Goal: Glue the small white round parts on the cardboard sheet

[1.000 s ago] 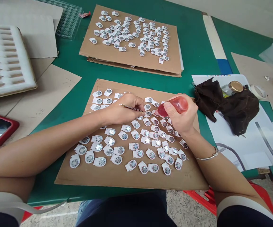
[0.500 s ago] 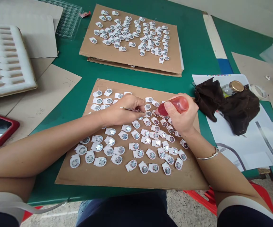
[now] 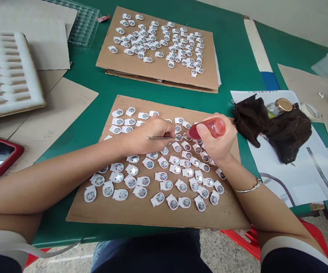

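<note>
My left hand (image 3: 155, 134) is closed round a pair of metal tweezers (image 3: 156, 137), its fingertips close above the small parts. A soft bottle of red liquid (image 3: 213, 127) is squeezed in my right hand (image 3: 222, 140); its tip points down-left towards a small round metal part on a white tab (image 3: 178, 137). Many such parts lie in loose rows on a brown cardboard sheet (image 3: 152, 216) under both hands. My hands hide some of the parts, and the exact contact at the bottle's tip cannot be made out.
Behind lies a stack of cardboard (image 3: 130, 72) with many similar parts. To the left are a white slotted tray (image 3: 36, 83) and a red-cased phone (image 3: 17, 149). On the right, a dark cloth (image 3: 286, 132) and a gold-lidded jar (image 3: 283, 105) rest on white paper (image 3: 269, 163).
The tweezers in my left hand have turned to lie flatter, and that hand has shifted slightly down. My right hand with the bottle has barely moved.
</note>
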The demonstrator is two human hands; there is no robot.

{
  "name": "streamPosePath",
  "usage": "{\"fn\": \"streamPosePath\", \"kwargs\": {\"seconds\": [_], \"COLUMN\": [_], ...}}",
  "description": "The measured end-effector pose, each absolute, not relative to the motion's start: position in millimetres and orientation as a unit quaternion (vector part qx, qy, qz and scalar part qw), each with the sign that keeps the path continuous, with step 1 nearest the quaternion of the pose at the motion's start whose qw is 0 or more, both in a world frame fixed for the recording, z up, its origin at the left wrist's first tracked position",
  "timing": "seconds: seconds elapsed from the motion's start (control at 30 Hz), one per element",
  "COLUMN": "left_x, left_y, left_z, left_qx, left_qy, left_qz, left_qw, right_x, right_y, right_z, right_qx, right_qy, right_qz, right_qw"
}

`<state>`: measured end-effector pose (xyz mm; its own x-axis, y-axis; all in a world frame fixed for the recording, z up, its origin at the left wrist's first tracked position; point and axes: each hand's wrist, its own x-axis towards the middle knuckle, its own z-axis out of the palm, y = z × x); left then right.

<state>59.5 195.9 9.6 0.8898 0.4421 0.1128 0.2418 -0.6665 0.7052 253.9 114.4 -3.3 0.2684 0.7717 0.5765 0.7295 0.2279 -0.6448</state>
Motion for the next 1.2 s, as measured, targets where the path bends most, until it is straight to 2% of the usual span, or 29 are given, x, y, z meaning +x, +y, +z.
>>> {"fn": "streamPosePath", "kwargs": {"seconds": [0.3,0.57,0.9,1.2], "left_x": [63,63,63,63], "left_y": [176,163,157,156], "left_z": [14,8,3,-1], "left_qx": [0.984,0.992,0.989,0.987], "left_qy": [0.046,0.027,0.017,0.016], "left_qz": [0.109,0.119,0.137,0.141], "left_qw": [0.131,0.01,-0.055,-0.068], "right_x": [251,253,247,247], "right_y": [113,112,112,111], "right_z": [-1,-1,2,-2], "right_qx": [-0.61,-0.592,-0.597,-0.599], "right_qy": [-0.615,-0.601,-0.609,-0.609], "right_qz": [0.003,-0.002,0.046,0.084], "right_qw": [0.5,0.538,0.52,0.513]}}
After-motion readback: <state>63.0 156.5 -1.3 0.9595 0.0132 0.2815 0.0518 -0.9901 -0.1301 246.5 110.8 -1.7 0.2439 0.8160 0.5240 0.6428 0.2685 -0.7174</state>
